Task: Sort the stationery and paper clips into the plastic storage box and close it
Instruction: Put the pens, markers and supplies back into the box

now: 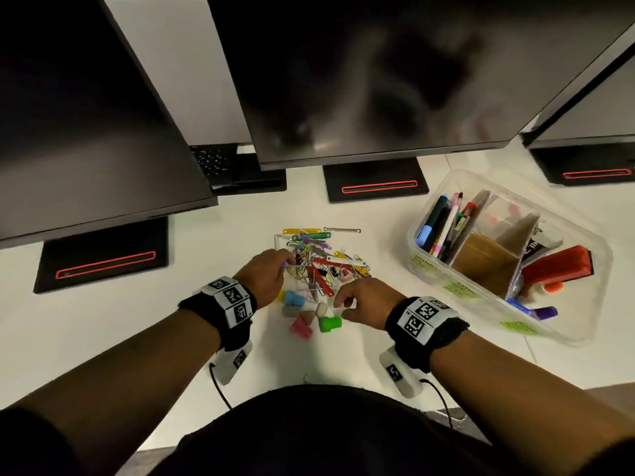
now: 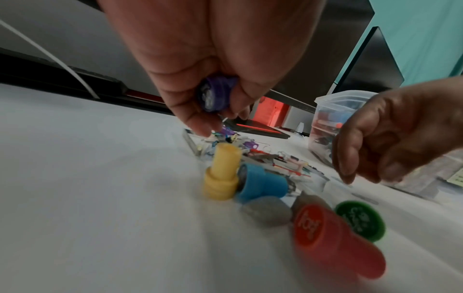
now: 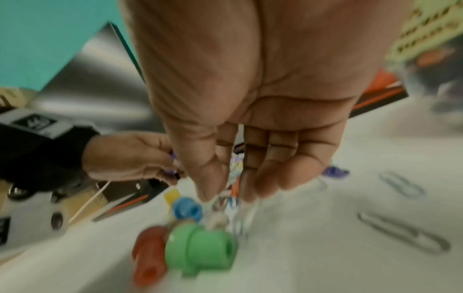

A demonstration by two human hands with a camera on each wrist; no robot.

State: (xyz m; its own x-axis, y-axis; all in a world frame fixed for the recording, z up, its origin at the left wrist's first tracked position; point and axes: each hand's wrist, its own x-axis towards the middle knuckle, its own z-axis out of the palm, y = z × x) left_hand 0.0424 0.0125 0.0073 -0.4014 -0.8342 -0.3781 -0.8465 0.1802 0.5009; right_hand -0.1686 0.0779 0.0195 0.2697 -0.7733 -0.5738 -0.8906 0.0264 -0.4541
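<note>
Holding a small purple stamp [image 2: 216, 93] tight in its curled fingers, the left hand [image 1: 269, 269] hangs just over the pile of paper clips [image 1: 318, 261] on the white desk [image 1: 120, 338]. It looks as if it has picked the stamp up so it can carry it to the box. The right hand [image 1: 364, 298] is low over the near edge of the pile, with thumb and first finger coming together on something thin. The wrist view is too blurry to tell whether it has hold of it.

The plastic storage box [image 1: 563, 214] sits open at the right, well apart from the pile. Card walls split it into parts, so each kind of thing gets its own place. Pens fill the left part, and the middle part looks empty, maybe waiting for the clips.

Four little stamps still lie on the desk: one yellow [image 2: 221, 174], one blue [image 2: 260, 183], one red [image 2: 335, 243] and one green [image 2: 359, 220]. Two or three grey caps lie among them. The clips are too many and too tangled to count. I see no lid.
</note>
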